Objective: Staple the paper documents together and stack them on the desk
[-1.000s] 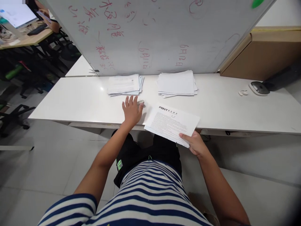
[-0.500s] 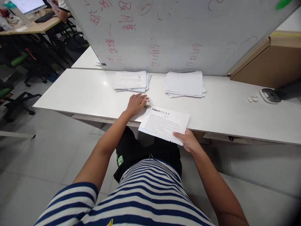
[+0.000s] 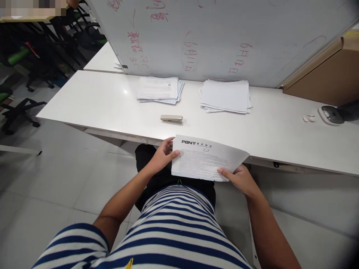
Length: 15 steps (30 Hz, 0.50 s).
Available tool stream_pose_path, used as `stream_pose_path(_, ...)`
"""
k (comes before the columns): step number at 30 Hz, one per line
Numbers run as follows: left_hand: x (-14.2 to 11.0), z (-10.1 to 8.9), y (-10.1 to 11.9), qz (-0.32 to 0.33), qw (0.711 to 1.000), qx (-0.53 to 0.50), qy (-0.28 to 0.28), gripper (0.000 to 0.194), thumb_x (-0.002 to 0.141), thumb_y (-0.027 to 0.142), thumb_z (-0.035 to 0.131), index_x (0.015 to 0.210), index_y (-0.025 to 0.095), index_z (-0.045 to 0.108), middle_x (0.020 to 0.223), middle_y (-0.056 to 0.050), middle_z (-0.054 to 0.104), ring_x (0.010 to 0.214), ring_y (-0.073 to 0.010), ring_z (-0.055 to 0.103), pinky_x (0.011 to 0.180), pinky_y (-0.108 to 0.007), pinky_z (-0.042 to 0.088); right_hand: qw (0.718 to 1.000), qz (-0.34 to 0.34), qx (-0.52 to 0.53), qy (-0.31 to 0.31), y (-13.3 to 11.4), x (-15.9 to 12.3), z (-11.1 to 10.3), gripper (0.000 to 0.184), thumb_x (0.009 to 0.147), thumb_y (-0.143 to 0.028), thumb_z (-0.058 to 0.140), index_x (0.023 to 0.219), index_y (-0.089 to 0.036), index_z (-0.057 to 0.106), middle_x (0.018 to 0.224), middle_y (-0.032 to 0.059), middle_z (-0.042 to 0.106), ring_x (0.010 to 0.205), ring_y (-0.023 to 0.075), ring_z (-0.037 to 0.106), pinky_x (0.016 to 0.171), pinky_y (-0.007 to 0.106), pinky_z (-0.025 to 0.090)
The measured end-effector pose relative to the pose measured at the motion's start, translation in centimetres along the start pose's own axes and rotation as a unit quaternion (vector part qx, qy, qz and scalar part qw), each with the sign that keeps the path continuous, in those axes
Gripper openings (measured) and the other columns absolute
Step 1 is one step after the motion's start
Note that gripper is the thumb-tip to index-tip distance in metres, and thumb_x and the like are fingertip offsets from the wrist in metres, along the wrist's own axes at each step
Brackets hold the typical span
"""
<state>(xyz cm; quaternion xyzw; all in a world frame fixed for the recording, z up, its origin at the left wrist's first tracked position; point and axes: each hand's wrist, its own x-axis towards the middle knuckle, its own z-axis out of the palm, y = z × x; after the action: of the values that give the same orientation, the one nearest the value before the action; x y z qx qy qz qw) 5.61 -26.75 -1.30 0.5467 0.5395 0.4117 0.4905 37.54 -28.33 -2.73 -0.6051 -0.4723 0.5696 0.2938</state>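
Printed sheets [image 3: 204, 160], headed PONY in bold letters, are held between my two hands in front of my waist, just off the desk's near edge. My right hand [image 3: 242, 179] grips their lower right part, thumb on top and fingers hidden beneath. At the left edge is my left hand [image 3: 162, 157], its thumb over the front of the paper and its fingers partly behind. Beyond the sheets a beige stapler [image 3: 171, 119] lies on the white desk [image 3: 112, 108], touched by neither hand.
Two paper stacks, one left [image 3: 158, 89] and one right [image 3: 226, 96], lie at the back of the desk. Behind them stands a whiteboard [image 3: 213, 37] with red writing. Toward the right are a cardboard box [image 3: 316, 74], a small white object [image 3: 309, 118] and a dark-topped device [image 3: 331, 114].
My left hand has let go of the stapler, leaving it on the desk, and come back to the sheets' left edge. The sheets have moved slightly right and toward me.
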Motion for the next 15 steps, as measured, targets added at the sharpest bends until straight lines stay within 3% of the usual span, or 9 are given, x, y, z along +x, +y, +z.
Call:
stream_pose_path(2,-0.3,-0.1,0.7,-0.043,0.991,-0.045,-0.118,0.051,0.083,0.050,0.069,0.125,0.022,0.064,0.121,-0.013,0.070,0.109,-0.0285,0.067,0.090,-0.042,0.057,0.999,-0.029,-0.033,0.012,-1.2,0.0,-0.1,0.043,0.068,-0.043,0.083,0.103,-0.020,0.077,0.113,0.0102,0.074,0.107,0.0354,0.068,0.096,0.053,0.052)
stream_pose_path(4,0.6,-0.2,1.8,-0.061,0.986,-0.054,-0.146,0.044,0.083,0.050,0.069,0.115,0.020,0.070,0.118,-0.012,0.072,0.109,-0.0299,0.068,0.092,-0.045,0.056,0.995,-0.067,-0.054,0.049,-2.7,0.7,0.0,0.040,0.068,-0.043,0.082,0.099,-0.019,0.078,0.108,0.0103,0.075,0.104,0.0351,0.068,0.095,0.052,0.053)
stream_pose_path(9,5.4,-0.2,3.8,0.016,0.997,-0.036,-0.068,0.042,0.079,0.053,0.072,0.102,0.018,0.077,0.112,-0.009,0.074,0.113,-0.0307,0.066,0.101,-0.048,0.051,0.980,-0.150,0.014,0.134,-5.9,4.9,0.3,0.041,0.064,-0.042,0.084,0.095,-0.016,0.077,0.099,0.0091,0.076,0.104,0.0341,0.068,0.093,0.049,0.052)
stream_pose_path(12,8.3,-0.1,3.6,0.063,0.996,-0.033,-0.054,0.043,0.078,0.054,0.072,0.101,0.018,0.077,0.110,-0.008,0.075,0.114,-0.0300,0.064,0.101,-0.047,0.050,0.967,-0.192,0.094,0.136,-6.5,7.9,0.7,0.040,0.064,-0.043,0.084,0.092,-0.016,0.076,0.098,0.0073,0.076,0.107,0.0330,0.066,0.095,0.049,0.050)
stream_pose_path(15,10.1,-0.1,2.7,0.072,0.996,-0.040,-0.033,0.046,0.076,0.055,0.073,0.104,0.018,0.077,0.113,-0.008,0.074,0.114,-0.0306,0.064,0.101,-0.047,0.049,0.965,-0.190,0.125,0.129,-6.2,9.9,1.4,0.043,0.062,-0.043,0.085,0.093,-0.015,0.074,0.101,0.0085,0.075,0.109,0.0325,0.065,0.096,0.047,0.049)
